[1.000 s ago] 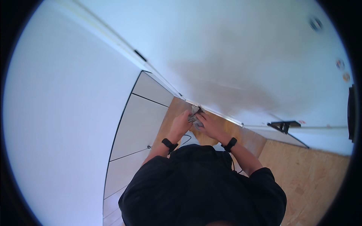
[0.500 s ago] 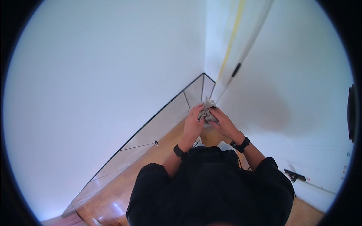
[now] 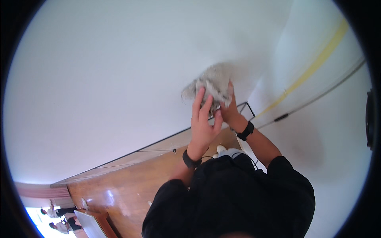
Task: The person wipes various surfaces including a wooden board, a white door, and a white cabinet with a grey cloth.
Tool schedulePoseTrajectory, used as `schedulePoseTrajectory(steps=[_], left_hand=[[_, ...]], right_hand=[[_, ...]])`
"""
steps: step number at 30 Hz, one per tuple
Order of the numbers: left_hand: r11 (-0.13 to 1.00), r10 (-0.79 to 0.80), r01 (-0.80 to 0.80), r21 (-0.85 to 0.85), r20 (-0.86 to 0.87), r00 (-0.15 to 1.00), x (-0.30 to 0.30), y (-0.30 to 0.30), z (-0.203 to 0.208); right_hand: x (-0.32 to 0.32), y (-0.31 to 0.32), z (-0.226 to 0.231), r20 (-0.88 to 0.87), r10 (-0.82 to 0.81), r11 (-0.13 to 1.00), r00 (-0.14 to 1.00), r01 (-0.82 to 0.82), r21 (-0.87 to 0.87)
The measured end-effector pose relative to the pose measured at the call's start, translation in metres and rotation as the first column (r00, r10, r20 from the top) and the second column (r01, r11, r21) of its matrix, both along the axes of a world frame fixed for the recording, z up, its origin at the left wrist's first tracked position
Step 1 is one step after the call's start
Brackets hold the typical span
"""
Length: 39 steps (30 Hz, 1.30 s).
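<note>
A crumpled grey-beige cloth [image 3: 210, 85] is held up in front of the white wall [image 3: 119, 79], bunched between my two hands and partly fanned out at its top. The fingers of my left hand [image 3: 204, 125] lie over its near side, with the thumb at its lower edge. My right hand [image 3: 231, 105] grips the cloth from the right, and most of its fingers are hidden behind the folds. I cannot tell whether the cloth touches the wall.
A dark-edged strip [image 3: 158, 141] runs along the wall's foot above the brown wooden floor [image 3: 127, 190]. Right of the corner, a yellow band [image 3: 309, 75] and a cord with a black piece [image 3: 281, 117] cross the white surface. Two people [image 3: 59, 218] and a white-topped table [image 3: 89, 224] are lower left.
My hands have raised the cloth from low by the corner to higher against the wall. The cloth has spread more. My view has turned, bringing people and a table in at lower left.
</note>
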<state>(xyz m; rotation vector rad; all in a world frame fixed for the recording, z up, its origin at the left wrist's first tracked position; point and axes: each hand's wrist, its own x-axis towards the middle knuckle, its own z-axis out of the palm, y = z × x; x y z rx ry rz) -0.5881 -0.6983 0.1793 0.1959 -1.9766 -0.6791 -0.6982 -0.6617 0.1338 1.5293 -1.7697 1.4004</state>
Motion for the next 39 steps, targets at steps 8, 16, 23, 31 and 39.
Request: schedulePoseTrajectory(steps=[8, 16, 23, 31, 39], left_hand=[[0.908, 0.418, -0.414, -0.06, 0.074, 0.905, 0.062, -0.03, -0.068], [0.844, 0.517, -0.536, -0.007, -0.254, 0.817, 0.004, -0.025, -0.002], [0.943, 0.203, -0.241, -0.228, -0.177, 0.963, -0.066, -0.005, 0.008], [0.993, -0.083, 0.101, -0.068, 0.234, 0.969, -0.045, -0.012, -0.078], [0.969, 0.248, -0.248, -0.017, -0.021, 0.969, 0.031, -0.042, -0.031]], right_hand=[[0.045, -0.047, -0.061, -0.206, 0.251, 0.965, 0.946, -0.262, -0.026], [0.006, -0.05, 0.031, -0.375, 0.199, 0.942, 0.905, -0.283, -0.183], [-0.06, -0.013, -0.031, -0.072, -0.103, 0.981, 0.992, 0.09, -0.174], [-0.032, 0.023, -0.14, 0.507, 0.206, 0.732, 0.837, -0.476, 0.487], [0.03, -0.048, -0.052, -0.12, 0.13, 0.991, 0.984, -0.124, 0.056]])
